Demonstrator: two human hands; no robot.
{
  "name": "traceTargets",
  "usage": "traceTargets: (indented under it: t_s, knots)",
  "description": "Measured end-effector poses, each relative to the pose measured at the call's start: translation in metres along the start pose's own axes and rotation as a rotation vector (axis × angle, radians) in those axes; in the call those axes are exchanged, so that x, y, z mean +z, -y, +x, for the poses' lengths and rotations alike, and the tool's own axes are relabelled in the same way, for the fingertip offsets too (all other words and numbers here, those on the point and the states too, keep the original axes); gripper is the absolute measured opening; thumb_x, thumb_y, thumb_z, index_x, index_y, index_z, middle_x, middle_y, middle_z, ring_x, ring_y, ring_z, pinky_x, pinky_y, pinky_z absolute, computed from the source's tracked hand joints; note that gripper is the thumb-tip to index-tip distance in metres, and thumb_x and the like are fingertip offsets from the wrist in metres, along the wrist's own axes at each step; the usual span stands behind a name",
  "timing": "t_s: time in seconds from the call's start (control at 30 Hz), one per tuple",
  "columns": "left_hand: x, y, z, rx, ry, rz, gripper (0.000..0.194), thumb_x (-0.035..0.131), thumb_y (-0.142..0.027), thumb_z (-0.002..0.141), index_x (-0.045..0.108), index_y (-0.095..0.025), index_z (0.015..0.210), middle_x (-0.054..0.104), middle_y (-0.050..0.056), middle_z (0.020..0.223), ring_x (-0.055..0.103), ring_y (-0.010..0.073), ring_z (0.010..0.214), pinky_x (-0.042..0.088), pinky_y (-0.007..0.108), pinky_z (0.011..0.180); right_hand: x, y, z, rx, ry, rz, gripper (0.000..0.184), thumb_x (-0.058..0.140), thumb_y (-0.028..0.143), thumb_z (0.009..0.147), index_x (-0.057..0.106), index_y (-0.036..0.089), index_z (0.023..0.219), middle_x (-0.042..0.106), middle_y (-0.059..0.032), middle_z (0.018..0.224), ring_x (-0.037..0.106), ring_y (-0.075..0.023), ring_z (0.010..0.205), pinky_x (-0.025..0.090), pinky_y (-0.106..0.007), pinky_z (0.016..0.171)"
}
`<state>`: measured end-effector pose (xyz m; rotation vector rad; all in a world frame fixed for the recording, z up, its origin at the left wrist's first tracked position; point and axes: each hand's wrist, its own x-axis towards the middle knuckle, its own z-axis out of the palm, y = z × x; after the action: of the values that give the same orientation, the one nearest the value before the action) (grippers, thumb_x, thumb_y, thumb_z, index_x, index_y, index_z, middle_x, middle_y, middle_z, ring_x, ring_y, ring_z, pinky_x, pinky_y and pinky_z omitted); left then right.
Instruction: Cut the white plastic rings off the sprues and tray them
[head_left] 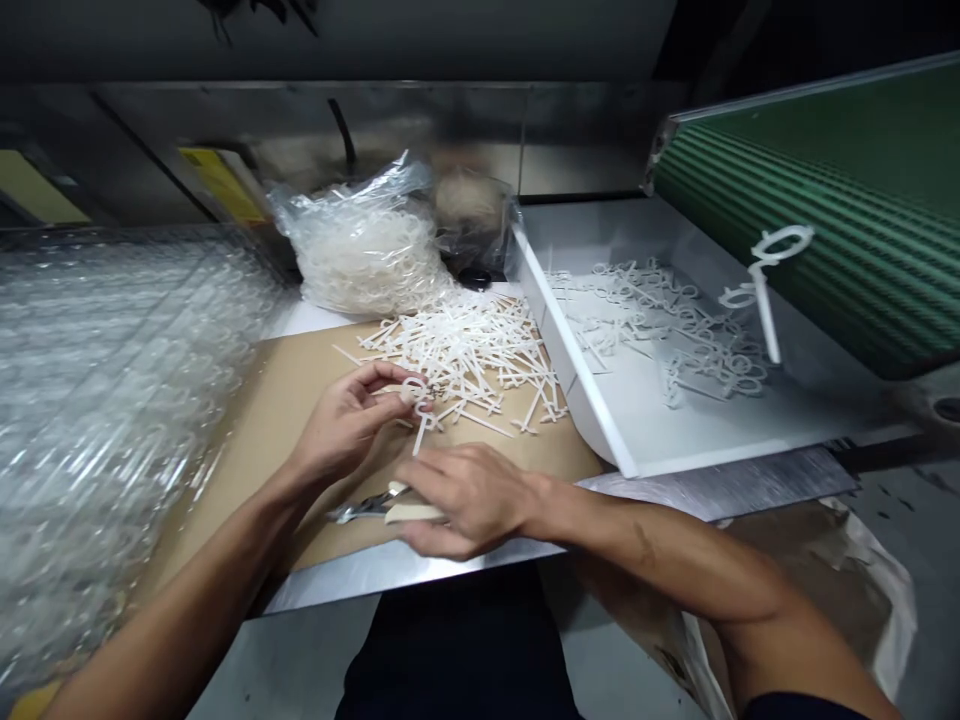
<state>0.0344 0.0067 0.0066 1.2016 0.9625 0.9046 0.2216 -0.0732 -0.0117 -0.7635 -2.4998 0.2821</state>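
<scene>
My left hand (349,415) pinches a small white plastic part (421,415) with rings and a thin stem pointing down. Closed round the cream handles of a pair of nippers (367,505) is my right hand (465,500), close to the bench's front edge. The metal jaws point left, apart from the white part. Just beyond both hands, a loose pile of white plastic pieces (465,350) is spread over brown cardboard (300,375). My fingers hide some of the held part and most of the nipper handles.
A clear bag (367,250) full of white parts stands behind the pile. To the right, a white tray (589,390) holds several ringed parts, under a green conveyor belt (840,170). One ringed part (766,300) hangs in mid-air by the belt. Clear plastic packaging (112,430) fills the left.
</scene>
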Motion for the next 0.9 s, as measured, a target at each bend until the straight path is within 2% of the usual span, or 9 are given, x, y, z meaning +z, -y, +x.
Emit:
traceTargets:
  t_s: [0.07,0.2,0.37,0.5,0.63,0.73,0.8,0.9]
  knots:
    - [-0.002,0.007,-0.002,-0.036,0.045,-0.054,0.041,0.092,-0.028,0.075,0.065,-0.016,0.104,0.076,0.005,0.097,0.076,0.0169,0.082,0.062,0.026,0.077,-0.001,-0.006,0.001,0.010,-0.085,0.020,0.033,0.048,0.045,0.101,0.059,0.015,0.108,0.070,-0.0101,0.091,0.065,-0.0237,0.080,0.053,-0.035,0.071]
    - [-0.009,0.015,-0.003,-0.078,0.110,-0.102,0.057,0.093,-0.027,0.075,0.068,-0.019,0.125,0.073,0.003,0.100,0.074,0.0140,0.084,0.059,0.021,0.075,-0.005,-0.013,0.001,-0.004,-0.224,0.095,0.028,0.048,0.036,0.100,0.057,0.013,0.113,0.068,-0.0109,0.087,0.063,-0.0253,0.077,0.055,-0.037,0.067]
    - [-0.016,0.012,-0.002,-0.112,0.137,-0.135,0.046,0.089,-0.034,0.080,0.075,-0.017,0.121,0.075,0.006,0.102,0.073,0.0127,0.082,0.059,0.021,0.076,-0.013,-0.016,-0.001,0.067,-0.228,0.192,0.037,0.052,0.031,0.100,0.053,0.011,0.132,0.071,-0.0147,0.098,0.068,-0.0266,0.084,0.058,-0.039,0.071]
    - [-0.019,0.010,-0.002,-0.012,0.130,-0.147,0.041,0.090,-0.033,0.079,0.076,-0.018,0.115,0.077,0.007,0.105,0.074,0.0139,0.087,0.060,0.024,0.082,-0.020,-0.019,-0.001,0.133,-0.279,0.279,0.037,0.055,0.028,0.099,0.053,0.014,0.133,0.070,-0.0173,0.113,0.069,-0.0264,0.096,0.058,-0.038,0.080]
    - [-0.015,0.008,-0.001,0.028,0.126,-0.125,0.041,0.093,-0.029,0.074,0.074,-0.015,0.107,0.077,0.007,0.100,0.075,0.0160,0.089,0.061,0.026,0.083,-0.023,-0.021,-0.002,0.227,-0.303,0.376,0.034,0.053,0.030,0.101,0.056,0.015,0.132,0.068,-0.0134,0.110,0.066,-0.0250,0.097,0.055,-0.039,0.086]
    - [-0.011,0.009,-0.001,0.126,0.031,-0.133,0.039,0.094,-0.026,0.072,0.074,-0.014,0.103,0.077,0.008,0.102,0.075,0.0160,0.090,0.062,0.025,0.083,-0.019,-0.023,-0.006,0.348,-0.303,0.526,0.033,0.052,0.036,0.104,0.059,0.019,0.132,0.067,-0.0087,0.104,0.065,-0.0223,0.090,0.054,-0.038,0.083]
    - [-0.010,0.010,-0.001,0.247,-0.059,-0.148,0.035,0.093,-0.024,0.074,0.075,-0.014,0.102,0.078,0.008,0.104,0.075,0.0160,0.093,0.063,0.025,0.085,-0.014,-0.022,-0.009,0.433,-0.304,0.655,0.034,0.051,0.041,0.106,0.060,0.022,0.133,0.067,-0.0068,0.104,0.064,-0.0213,0.088,0.054,-0.036,0.081]
    - [-0.009,0.011,-0.004,0.401,-0.119,-0.163,0.031,0.089,-0.019,0.079,0.075,-0.016,0.106,0.078,0.009,0.111,0.076,0.0161,0.098,0.063,0.027,0.091,-0.008,-0.020,-0.012,0.542,-0.284,0.820,0.035,0.048,0.046,0.108,0.063,0.025,0.131,0.067,-0.0056,0.103,0.062,-0.0197,0.084,0.054,-0.035,0.077]
